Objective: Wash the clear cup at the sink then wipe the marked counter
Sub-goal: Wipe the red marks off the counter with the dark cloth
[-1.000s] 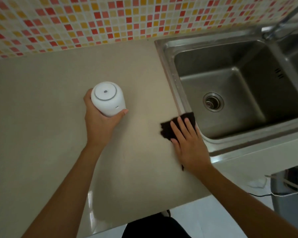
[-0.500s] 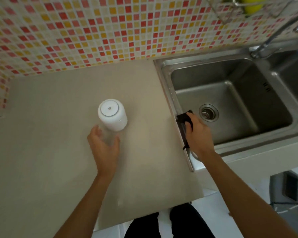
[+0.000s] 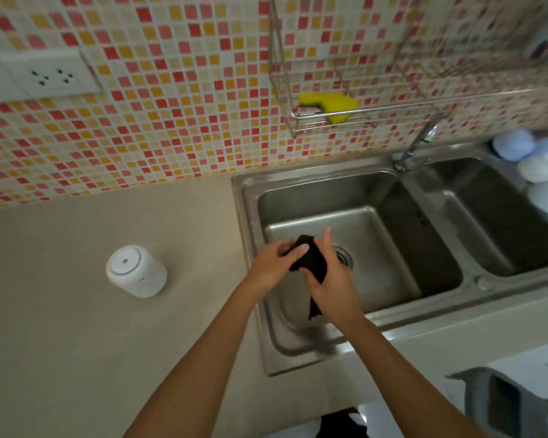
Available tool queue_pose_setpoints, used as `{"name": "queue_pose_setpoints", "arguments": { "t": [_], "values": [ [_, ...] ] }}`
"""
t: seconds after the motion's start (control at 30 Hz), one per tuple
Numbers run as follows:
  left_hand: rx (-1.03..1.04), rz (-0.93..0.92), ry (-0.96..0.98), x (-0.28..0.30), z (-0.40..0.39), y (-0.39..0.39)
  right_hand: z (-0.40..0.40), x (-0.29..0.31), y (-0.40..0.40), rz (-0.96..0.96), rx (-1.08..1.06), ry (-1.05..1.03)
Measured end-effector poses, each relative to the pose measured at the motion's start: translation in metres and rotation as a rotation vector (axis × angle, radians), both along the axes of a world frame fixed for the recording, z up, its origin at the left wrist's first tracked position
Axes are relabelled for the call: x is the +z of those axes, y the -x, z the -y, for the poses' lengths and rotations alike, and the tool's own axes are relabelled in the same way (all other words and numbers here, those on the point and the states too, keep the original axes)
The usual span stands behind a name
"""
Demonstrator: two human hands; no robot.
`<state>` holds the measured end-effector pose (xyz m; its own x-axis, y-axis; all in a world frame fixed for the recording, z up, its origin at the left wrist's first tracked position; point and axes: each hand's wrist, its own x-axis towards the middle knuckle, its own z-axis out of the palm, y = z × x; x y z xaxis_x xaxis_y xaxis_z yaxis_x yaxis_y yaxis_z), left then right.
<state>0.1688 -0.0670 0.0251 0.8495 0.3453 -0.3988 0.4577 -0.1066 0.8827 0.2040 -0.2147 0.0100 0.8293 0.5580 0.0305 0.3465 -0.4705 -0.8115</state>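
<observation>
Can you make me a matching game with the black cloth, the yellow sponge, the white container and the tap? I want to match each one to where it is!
Things:
1. black cloth
2. yellow sponge
3. white container
4. tap

Places:
A. in the wire rack on the wall
B. standing on the counter
C. between the two sink basins
D. held in both hands over the sink

Pairs: 1-D, 2-A, 3-B, 4-C

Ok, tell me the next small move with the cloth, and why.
Probably reach for the faucet and wet the cloth: both hands, left hand and right hand, hold it bunched over the sink, and no water runs.
</observation>
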Motion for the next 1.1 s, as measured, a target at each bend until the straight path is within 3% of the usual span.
{"name": "queue_pose_setpoints", "arguments": {
  "t": [0.13, 0.3, 0.4, 0.63, 0.83, 1.1],
  "values": [
    [-0.056, 0.108, -0.032, 0.027, 0.032, -0.049, 0.049, 0.018, -0.054, -0.023, 0.064, -0.064],
    [-0.257, 0.202, -0.225, 0.068, 0.075, -0.102, 0.095, 0.045, -0.125, -0.494, 0.046, -0.379],
    [-0.309, 0.253, -0.370, 0.087, 0.092, -0.127, 0.118, 0.064, -0.172, -0.657, 0.067, -0.367],
    [-0.177, 0.421, -0.585, 0.156, 0.097, -0.170, 0.129, 0.140, -0.237, -0.593, 0.207, -0.526],
    [0.006, 0.507, -0.589, 0.218, 0.062, -0.213, 0.088, 0.213, -0.303, -0.174, 0.129, -0.536],
    [0.113, 0.360, -0.671, 0.222, 0.004, -0.283, 0.006, 0.224, -0.381, -0.086, 0.153, -0.340]
  ]
}}
